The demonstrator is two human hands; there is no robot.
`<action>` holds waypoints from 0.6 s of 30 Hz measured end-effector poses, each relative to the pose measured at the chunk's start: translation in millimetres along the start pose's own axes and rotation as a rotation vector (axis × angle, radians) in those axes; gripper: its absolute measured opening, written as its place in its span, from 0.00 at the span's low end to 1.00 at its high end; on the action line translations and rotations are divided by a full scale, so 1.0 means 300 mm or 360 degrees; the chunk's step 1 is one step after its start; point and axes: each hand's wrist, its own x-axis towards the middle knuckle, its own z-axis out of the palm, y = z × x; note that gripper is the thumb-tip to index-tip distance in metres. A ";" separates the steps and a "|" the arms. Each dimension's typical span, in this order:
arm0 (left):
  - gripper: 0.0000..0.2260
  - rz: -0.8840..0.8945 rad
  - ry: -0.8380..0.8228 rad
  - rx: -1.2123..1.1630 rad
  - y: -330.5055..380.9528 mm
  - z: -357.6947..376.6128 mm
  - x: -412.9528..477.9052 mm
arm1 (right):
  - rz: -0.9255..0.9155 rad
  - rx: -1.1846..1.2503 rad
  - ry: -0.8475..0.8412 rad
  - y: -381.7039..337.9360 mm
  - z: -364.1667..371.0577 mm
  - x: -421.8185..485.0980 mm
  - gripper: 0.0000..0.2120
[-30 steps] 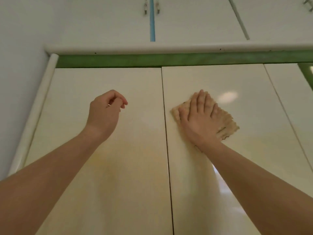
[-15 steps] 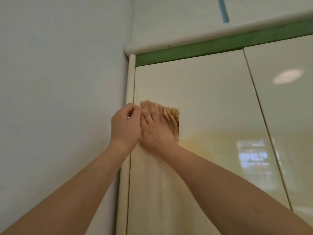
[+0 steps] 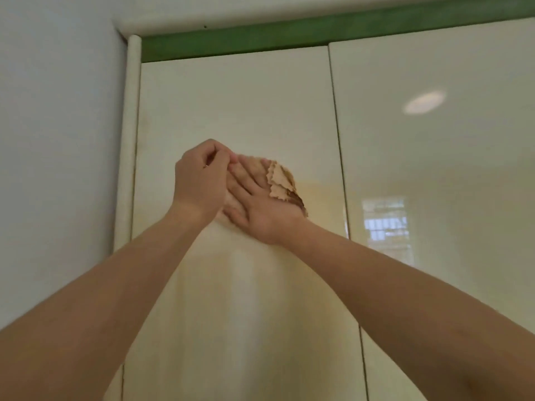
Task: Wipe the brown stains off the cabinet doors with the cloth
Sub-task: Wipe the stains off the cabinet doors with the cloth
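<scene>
- Head view, far left: a plain pale wall (image 3: pixel 58 140) meets a rounded cream corner post (image 3: pixel 130 140), matte and smooth.
- The left cabinet door (image 3: pixel 231 96) is a flat, glossy cream panel under a green strip (image 3: pixel 260 39). A faint brown stain (image 3: pixel 318 192) hazes its middle, and paler streaks run down below the hands.
- The left hand (image 3: pixel 199 180) is curled into a loose fist with nothing seen in it, and its knuckles touch the other hand's fingers.
- The right hand (image 3: pixel 254 204) lies flat with straight fingers and presses the cloth (image 3: pixel 280 180) against the left door, mid-panel.
- The cloth is thin, tan and folded in layers, with zigzag-cut edges fanning out past the little-finger side. A darker patch shows at its lower edge.
- My judgement on doing this step well: keep the palm flat so pressure spreads across the folds. Work in overlapping strokes towards the haze on the right and the streaks below. Turn the cloth to a clean face once it soils, since gloss shows smears.
- The right cabinet door (image 3: pixel 434 169) is equally glossy. It mirrors a ceiling lamp (image 3: pixel 424 101) and a window (image 3: pixel 386 224), which makes staining there hard to judge.
</scene>
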 end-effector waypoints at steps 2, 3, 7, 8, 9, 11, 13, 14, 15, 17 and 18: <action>0.11 0.0011 -0.0038 -0.0048 0.053 0.117 -0.030 | 0.0149 -0.0038 0.0053 0.166 -0.059 -0.123 0.33; 0.11 0.0003 -0.0056 -0.0078 0.081 0.185 -0.050 | 0.0226 -0.0060 0.0061 0.249 -0.089 -0.197 0.33; 0.12 -0.0065 -0.0145 -0.0171 0.176 0.444 -0.138 | 0.0446 -0.0121 0.0002 0.560 -0.201 -0.489 0.33; 0.12 -0.0085 -0.0180 -0.0201 0.198 0.513 -0.164 | 0.0514 -0.0139 0.0007 0.640 -0.234 -0.565 0.32; 0.12 -0.0097 -0.0206 -0.0233 0.221 0.580 -0.190 | 0.0603 -0.0152 0.0023 0.721 -0.268 -0.639 0.32; 0.12 -0.0103 -0.0241 -0.0278 0.261 0.691 -0.234 | 0.0812 -0.0177 0.0050 0.865 -0.323 -0.778 0.32; 0.12 -0.0118 -0.0285 -0.0323 0.287 0.777 -0.266 | 0.0989 -0.0217 0.0062 0.958 -0.359 -0.908 0.32; 0.11 -0.0130 -0.0309 -0.0357 0.295 0.812 -0.281 | 0.1046 -0.0246 0.0065 0.984 -0.368 -0.968 0.31; 0.11 -0.0135 -0.0333 -0.0383 0.301 0.843 -0.296 | 0.1103 -0.0256 0.0075 0.999 -0.373 -1.029 0.31; 0.11 -0.0143 -0.0363 -0.0402 0.309 0.883 -0.322 | 0.1251 -0.0224 0.0100 1.011 -0.371 -1.129 0.31; 0.11 -0.0150 -0.0370 -0.0396 0.309 0.892 -0.332 | 0.1332 -0.0202 0.0114 1.013 -0.368 -1.166 0.32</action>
